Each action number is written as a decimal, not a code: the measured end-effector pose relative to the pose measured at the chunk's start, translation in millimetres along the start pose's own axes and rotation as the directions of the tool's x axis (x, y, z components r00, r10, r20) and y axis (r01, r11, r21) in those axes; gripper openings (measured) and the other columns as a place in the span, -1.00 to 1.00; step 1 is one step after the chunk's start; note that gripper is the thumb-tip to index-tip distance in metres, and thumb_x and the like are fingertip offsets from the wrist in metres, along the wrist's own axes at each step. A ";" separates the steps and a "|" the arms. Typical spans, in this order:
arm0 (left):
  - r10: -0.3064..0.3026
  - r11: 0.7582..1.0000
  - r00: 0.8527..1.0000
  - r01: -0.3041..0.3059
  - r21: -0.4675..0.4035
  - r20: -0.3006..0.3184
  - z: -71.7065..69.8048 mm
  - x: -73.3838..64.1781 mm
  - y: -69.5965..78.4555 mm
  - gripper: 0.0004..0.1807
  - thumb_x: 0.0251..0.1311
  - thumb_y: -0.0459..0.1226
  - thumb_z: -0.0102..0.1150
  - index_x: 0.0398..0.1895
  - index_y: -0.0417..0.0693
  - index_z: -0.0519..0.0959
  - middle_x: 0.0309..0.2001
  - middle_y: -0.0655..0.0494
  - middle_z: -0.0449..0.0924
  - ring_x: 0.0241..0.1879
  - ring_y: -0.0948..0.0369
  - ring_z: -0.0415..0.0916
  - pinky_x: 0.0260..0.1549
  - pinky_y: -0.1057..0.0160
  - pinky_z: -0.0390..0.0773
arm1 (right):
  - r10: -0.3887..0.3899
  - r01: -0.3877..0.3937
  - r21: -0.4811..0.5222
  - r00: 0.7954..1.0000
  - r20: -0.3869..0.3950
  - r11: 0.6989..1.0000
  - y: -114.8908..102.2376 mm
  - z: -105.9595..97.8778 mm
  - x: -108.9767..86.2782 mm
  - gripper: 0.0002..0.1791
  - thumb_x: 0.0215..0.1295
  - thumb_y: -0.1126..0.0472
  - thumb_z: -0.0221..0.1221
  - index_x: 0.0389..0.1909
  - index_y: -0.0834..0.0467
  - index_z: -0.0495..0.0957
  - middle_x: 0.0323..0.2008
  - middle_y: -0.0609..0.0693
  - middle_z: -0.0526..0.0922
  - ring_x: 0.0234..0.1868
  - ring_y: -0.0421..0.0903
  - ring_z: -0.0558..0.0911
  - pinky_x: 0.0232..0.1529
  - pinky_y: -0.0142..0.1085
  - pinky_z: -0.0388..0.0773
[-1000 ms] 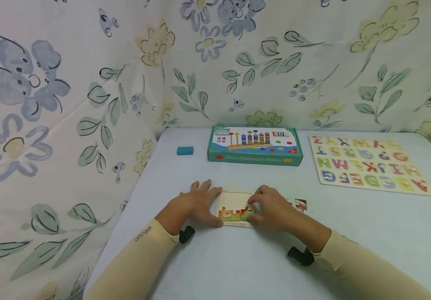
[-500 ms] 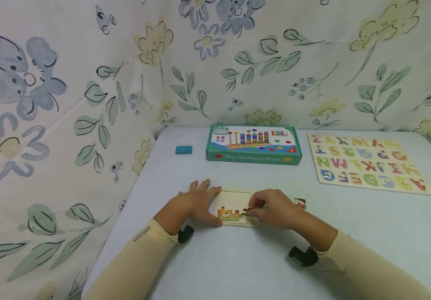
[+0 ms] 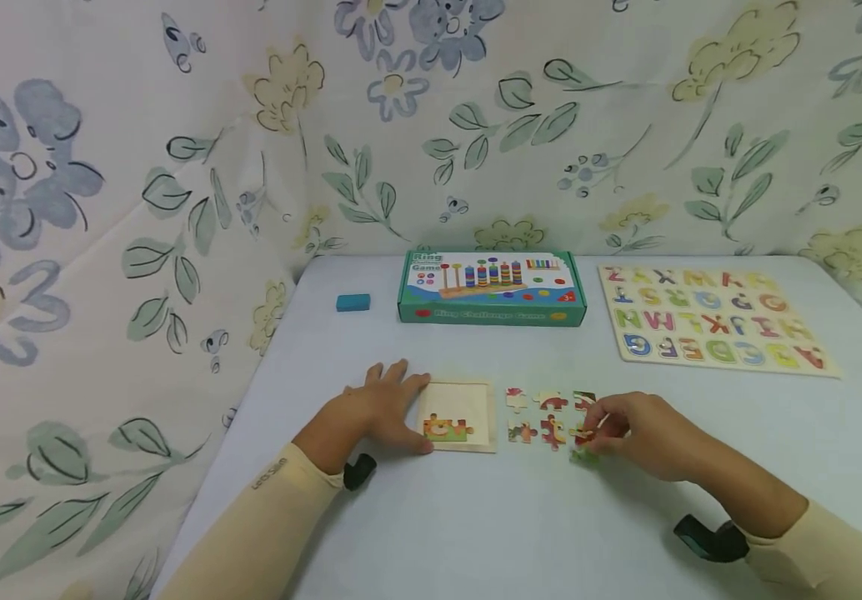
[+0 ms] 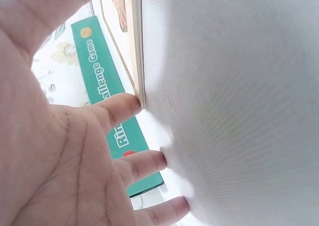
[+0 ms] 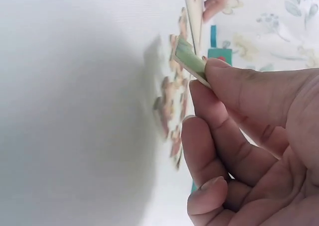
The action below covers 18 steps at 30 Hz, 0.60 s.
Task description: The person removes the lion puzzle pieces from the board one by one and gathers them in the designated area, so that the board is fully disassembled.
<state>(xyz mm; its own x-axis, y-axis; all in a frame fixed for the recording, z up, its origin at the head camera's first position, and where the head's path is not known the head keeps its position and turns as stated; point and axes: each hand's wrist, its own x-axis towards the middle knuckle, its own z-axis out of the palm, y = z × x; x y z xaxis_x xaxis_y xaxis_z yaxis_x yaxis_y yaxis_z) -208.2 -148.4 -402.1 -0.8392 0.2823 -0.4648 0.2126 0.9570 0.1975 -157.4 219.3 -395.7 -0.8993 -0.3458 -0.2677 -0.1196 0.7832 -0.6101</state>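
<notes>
My right hand (image 3: pixel 644 437) pinches a green-edged jigsaw piece (image 5: pixel 192 59) between thumb and index finger, tilted, at the right end of the loose pieces. Several loose jigsaw pieces (image 3: pixel 553 401) in red, brown and green lie in two rows beside the tray. My left hand (image 3: pixel 386 412) spreads its fingers along the left side of the square wooden puzzle tray (image 3: pixel 468 400); the left wrist view shows a fingertip on the tray's edge (image 4: pixel 139 86). Inside the tray's lower left corner sit joined orange and green pieces (image 3: pixel 446 428). The rest of its base is bare wood.
A green Ring Challenge Game box (image 3: pixel 491 287) stands at the back, with a small blue block (image 3: pixel 353 302) to its left. A wooden alphabet board (image 3: pixel 716 317) lies at the back right. A floral curtain (image 3: pixel 371 125) hangs behind the white table.
My right hand has lifted a jigsaw piece from the tray's lower right and carried it right to the loose pieces. My left hand stays at the tray. The head view has turned slightly right.
</notes>
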 end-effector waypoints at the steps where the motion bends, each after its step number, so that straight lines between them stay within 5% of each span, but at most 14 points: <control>1: 0.000 1.000 1.000 0.000 -0.004 -0.001 -0.3 -0.6 -0.7 0.16 -0.03 0.30 0.43 0.63 0.29 0.09 0.66 -0.04 -0.14 0.60 -0.24 -0.23 0.25 -0.62 0.09 | 0.004 -0.004 0.007 1.000 0.003 1.000 3.6 1.1 -3.0 -0.84 0.23 0.14 0.44 -0.23 -0.05 0.66 -0.43 -0.17 0.65 -0.32 -0.12 0.53 -0.38 -0.36 0.46; 18: 0.027 1.000 1.000 -0.027 -0.010 -0.003 0.8 1.1 -1.8 0.17 -0.03 0.31 0.43 0.63 0.27 0.09 0.66 -0.06 -0.15 0.60 -0.27 -0.25 0.22 -0.65 0.08 | -0.051 0.041 -0.098 0.994 -0.096 0.994 15.6 26.5 -15.0 -0.85 0.15 0.19 0.48 -0.27 -0.01 0.74 -0.24 -0.19 0.73 -0.24 -0.26 0.61 -0.23 -0.38 0.58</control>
<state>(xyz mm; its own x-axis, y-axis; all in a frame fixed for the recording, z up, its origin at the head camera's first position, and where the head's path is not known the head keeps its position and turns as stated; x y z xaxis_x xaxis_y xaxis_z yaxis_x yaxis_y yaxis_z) -209.1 -149.8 -403.7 -0.8347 0.3078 -0.4567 0.2303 0.9483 0.2183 -134.7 223.0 -421.0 -0.9283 -0.3340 -0.1636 -0.1973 0.8151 -0.5447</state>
